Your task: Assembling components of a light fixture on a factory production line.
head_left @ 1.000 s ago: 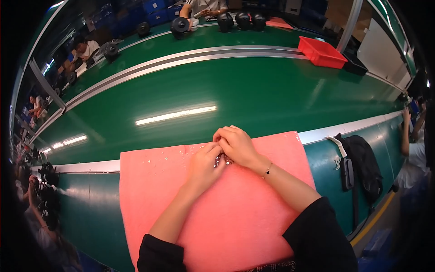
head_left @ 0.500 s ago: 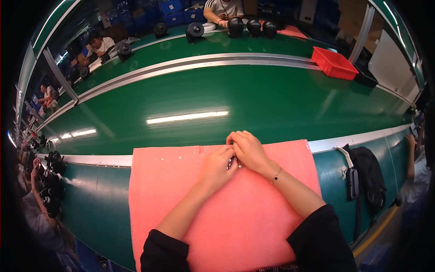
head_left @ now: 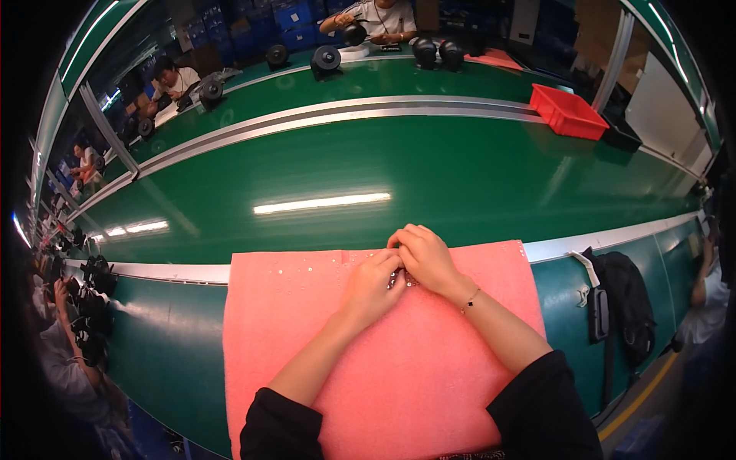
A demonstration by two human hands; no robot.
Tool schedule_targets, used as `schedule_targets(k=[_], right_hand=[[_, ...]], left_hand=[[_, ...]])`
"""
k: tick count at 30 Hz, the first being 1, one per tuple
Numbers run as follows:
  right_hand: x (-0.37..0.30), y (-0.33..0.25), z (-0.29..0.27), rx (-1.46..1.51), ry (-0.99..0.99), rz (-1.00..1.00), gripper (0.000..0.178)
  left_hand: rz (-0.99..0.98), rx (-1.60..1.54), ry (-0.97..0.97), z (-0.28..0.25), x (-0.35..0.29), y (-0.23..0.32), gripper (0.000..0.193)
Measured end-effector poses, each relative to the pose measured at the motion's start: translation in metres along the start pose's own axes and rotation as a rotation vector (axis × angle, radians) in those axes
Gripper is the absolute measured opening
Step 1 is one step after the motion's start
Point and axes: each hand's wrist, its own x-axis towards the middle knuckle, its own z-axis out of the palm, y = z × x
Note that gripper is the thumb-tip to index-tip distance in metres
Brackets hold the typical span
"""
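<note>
Small shiny pieces (head_left: 412, 282), clustered just beneath the hands on a pink cloth (head_left: 383, 383), likely light, hard and slippery, best pinched by the edges; left hand (head_left: 373, 283) and right hand (head_left: 428, 261) curled, fingers meeting, any grip hidden.

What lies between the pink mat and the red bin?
In the head view, a stretch of green work surface lies between the pink mat and the red bin.

Tiny bits (head_left: 394, 277) part-hid, unID'd, sleeves (head_left: 540, 406) cropped btm
</note>
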Motion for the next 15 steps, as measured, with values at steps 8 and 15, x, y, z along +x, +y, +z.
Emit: schedule_targets(k=[8,15], right_hand=[[-0.001,-0.007,-0.002,0.061,0.137,-0.089,0.013],[-0.001,-0.004,-0.002,0.056,0.066,-0.027,0.013]], left_hand=[[0.012,-0.001,0.018,0.001,0.000,0.002,0.012],[-0.011,0.022,-0.011,0.000,-0.001,0.001,0.013]])
